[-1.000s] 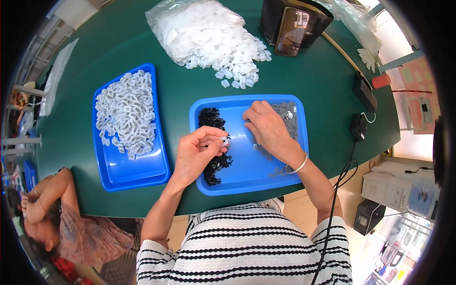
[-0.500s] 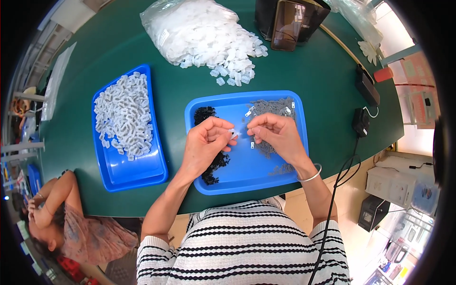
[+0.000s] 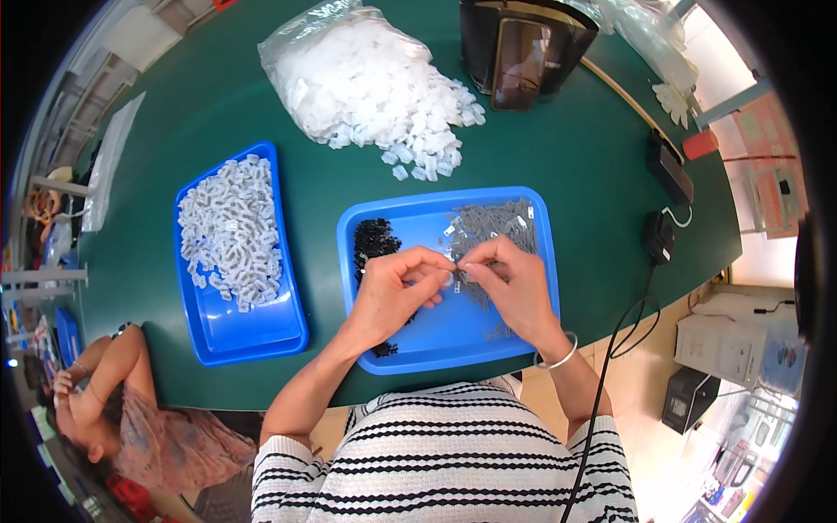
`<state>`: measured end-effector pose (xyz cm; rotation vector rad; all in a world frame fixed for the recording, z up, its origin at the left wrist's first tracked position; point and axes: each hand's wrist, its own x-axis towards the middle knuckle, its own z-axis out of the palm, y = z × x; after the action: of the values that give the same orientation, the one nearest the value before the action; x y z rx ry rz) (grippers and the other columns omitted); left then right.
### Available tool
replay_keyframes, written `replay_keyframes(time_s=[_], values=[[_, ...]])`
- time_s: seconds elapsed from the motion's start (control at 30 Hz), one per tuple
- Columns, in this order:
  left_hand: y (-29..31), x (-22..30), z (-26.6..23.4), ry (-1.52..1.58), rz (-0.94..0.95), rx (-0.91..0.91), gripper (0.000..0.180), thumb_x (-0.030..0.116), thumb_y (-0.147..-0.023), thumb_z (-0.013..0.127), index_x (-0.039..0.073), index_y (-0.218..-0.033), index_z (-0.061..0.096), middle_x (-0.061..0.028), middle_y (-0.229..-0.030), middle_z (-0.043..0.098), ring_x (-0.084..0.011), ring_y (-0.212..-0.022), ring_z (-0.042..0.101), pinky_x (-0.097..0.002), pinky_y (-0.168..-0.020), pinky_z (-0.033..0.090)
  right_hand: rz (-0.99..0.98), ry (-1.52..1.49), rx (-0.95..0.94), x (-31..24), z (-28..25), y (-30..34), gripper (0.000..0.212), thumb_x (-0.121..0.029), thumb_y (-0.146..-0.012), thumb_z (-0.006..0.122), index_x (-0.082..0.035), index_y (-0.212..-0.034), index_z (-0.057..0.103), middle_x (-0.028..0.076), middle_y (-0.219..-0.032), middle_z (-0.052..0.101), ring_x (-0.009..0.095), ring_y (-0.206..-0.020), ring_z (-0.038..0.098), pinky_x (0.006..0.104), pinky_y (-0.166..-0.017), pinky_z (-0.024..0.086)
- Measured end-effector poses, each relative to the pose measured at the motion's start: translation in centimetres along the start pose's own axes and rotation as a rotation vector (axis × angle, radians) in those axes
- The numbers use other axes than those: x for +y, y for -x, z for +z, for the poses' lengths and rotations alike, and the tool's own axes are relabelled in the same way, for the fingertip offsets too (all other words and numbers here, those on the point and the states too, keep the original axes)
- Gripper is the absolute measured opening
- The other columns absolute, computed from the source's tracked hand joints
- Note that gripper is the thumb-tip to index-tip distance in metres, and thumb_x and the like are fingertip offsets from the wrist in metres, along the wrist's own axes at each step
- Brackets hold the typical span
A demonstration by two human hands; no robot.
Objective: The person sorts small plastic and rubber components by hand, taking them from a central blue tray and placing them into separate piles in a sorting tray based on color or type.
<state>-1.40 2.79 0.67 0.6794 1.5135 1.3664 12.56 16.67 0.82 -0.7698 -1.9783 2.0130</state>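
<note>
Over the blue tray (image 3: 445,350), my left hand (image 3: 392,292) and my right hand (image 3: 516,288) meet at the fingertips. A small whitish plastic piece (image 3: 449,279) shows faintly in the pinch of my left hand, mostly covered by fingers. My right thumb and forefinger are also pinched together; whatever they hold is too small to make out. Small black parts (image 3: 375,237) lie along the tray's left side, partly hidden by my left hand. On its right side a heap of thin grey parts (image 3: 497,222) reaches beneath my right hand, with a few white pieces among them.
To the left, another blue tray (image 3: 248,340) holds many pale assembled-looking pieces. An open plastic bag (image 3: 349,78) spills white pieces at the back, beside a dark container (image 3: 479,44) with a phone-like slab (image 3: 521,65). Power adapters (image 3: 658,237) and cables lie right. Another person (image 3: 157,427) sits at left.
My hands have come together, fingertips now touching where there was a gap. The white piece in my left hand is now mostly covered. The whole view has shifted slightly, so the trays appear lower.
</note>
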Motion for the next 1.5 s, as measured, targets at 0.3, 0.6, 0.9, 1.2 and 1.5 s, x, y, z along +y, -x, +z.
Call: replay_keyframes(time_s=[0.3, 0.6, 0.9, 1.2, 1.5], values=[[-0.3, -0.2, -0.2, 0.191, -0.133, -0.11, 0.021, 0.014, -0.094, 0.06, -0.003, -0.106, 0.066, -0.007, -0.083, 0.067, -0.0096, -0.068, 0.062, -0.0226, -0.06, 0.053, -0.827, 0.728, 0.163, -0.3, 1.6, 0.2, 0.026, 0.008, -0.074, 0.062, 0.0, -0.099, 0.064, 0.013, -0.098, 0.067, 0.029, -0.086, 0.066, 0.033, -0.071, 0.056], [-0.3, 0.0, -0.2, 0.259, -0.205, -0.088, 0.021, 0.015, -0.094, 0.061, -0.002, -0.104, 0.067, -0.0077, -0.083, 0.067, -0.0105, -0.067, 0.062, -0.0228, -0.059, 0.054, -0.776, 0.601, 0.227, 0.5, 2.5, 1.3, 0.047, 0.013, -0.079, 0.057, 0.007, -0.125, 0.05, 0.022, -0.106, 0.066, 0.035, -0.095, 0.066, 0.0366, -0.078, 0.056], [0.1, -0.2, 0.0, -0.086, -0.06, -0.064, 0.016, 0.009, -0.093, 0.061, -0.001, -0.099, 0.07, -0.0068, -0.079, 0.068, -0.0098, -0.066, 0.064, -0.0227, -0.058, 0.053, -0.438, 0.42, 0.071, -0.7, 0.5, 1.6, 0.024, 0.002, -0.082, 0.066, 0.0, -0.106, 0.064, 0.012, -0.098, 0.066, 0.024, -0.081, 0.066, 0.0293, -0.07, 0.053], [-0.1, 0.1, 0.0, 0.003, -0.012, 0.015, 0.018, 0.006, -0.094, 0.058, 0.0, -0.107, 0.068, -0.0067, -0.087, 0.069, -0.0101, -0.076, 0.064, -0.0228, -0.066, 0.053, -0.061, -0.074, 0.065, -0.6, -0.4, 0.5, 0.008, -0.006, -0.087, 0.066, 0.001, -0.088, 0.063, 0.004, -0.084, 0.062, 0.009, -0.071, 0.058, 0.0219, -0.061, 0.049], [0.8, 0.4, 0.0, 0.017, 0.013, 0.064, 0.023, 0.001, -0.093, 0.056, -0.001, -0.115, 0.063, -0.0081, -0.095, 0.069, -0.0126, -0.086, 0.067, -0.0241, -0.072, 0.054, -0.032, 0.022, -0.025, 0.2, 0.9, 0.5, 0.006, -0.005, -0.09, 0.063, 0.001, -0.09, 0.061, 0.002, -0.084, 0.06, 0.007, -0.071, 0.055, 0.021, -0.063, 0.05]])
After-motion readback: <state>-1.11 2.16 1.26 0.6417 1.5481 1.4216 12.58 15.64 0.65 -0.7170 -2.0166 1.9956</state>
